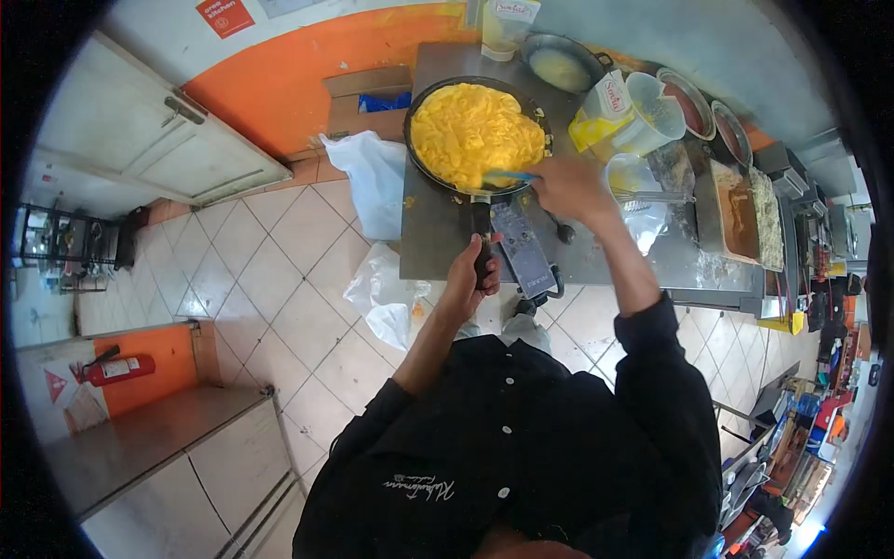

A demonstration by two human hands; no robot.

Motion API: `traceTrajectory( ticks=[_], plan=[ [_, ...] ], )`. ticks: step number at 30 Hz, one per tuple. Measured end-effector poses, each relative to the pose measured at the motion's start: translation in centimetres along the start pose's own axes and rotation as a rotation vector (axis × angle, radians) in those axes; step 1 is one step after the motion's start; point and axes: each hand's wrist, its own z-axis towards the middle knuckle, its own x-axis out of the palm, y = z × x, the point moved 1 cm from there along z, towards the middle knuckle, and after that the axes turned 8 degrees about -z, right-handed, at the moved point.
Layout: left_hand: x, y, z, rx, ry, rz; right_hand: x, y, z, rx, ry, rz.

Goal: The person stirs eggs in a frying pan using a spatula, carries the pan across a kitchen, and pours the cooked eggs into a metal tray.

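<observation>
A black frying pan [409, 150] full of yellow, softly folded egg [482, 133] sits over a Rinnai gas stove [527, 255] on the metal worktop [433, 244]. My left hand [469, 276] is wrapped around the pan's black handle [481, 218], which points towards me. From the right, my right hand [574, 192] grips a thin blue utensil [513, 175]. Its far end, blurred, reaches into the egg near the pan's front edge; its exact type cannot be told. A dark spoon [564, 232] lies just below my right hand.
To the right are a whisk [656, 198] across a white container [621, 171], a clear plastic jug [653, 112] and a pouch [602, 115]. Behind stands a dark wok [559, 64] with pale contents. Plastic bags [374, 182] and a cardboard box [363, 122] are at the left edge.
</observation>
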Motion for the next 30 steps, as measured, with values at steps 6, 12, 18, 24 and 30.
traceTrajectory(
  ticks=[6, 12, 18, 24, 30],
  plan=[
    [-0.1, -0.1, 0.1, 0.01, 0.006, 0.009, 4.8, 0.6, 5.5, 0.185, -0.184, 0.312],
    [-0.2, -0.1, -0.1, 0.026, -0.011, 0.001, 3.7, -3.1, 7.0, 0.219, -0.214, 0.408],
    [0.1, 0.0, 0.1, -0.007, -0.013, 0.016, 3.4, -1.8, 2.5, 0.155, -0.136, 0.081],
    [-0.3, -0.1, -0.2, -0.001, -0.003, 0.007, 4.8, 1.4, -0.1, 0.084, -0.057, 0.024],
    [0.3, -0.2, -0.2, 0.0, -0.012, -0.025, -4.2, -1.7, -2.9, -0.001, -0.06, 0.081]
  ],
)
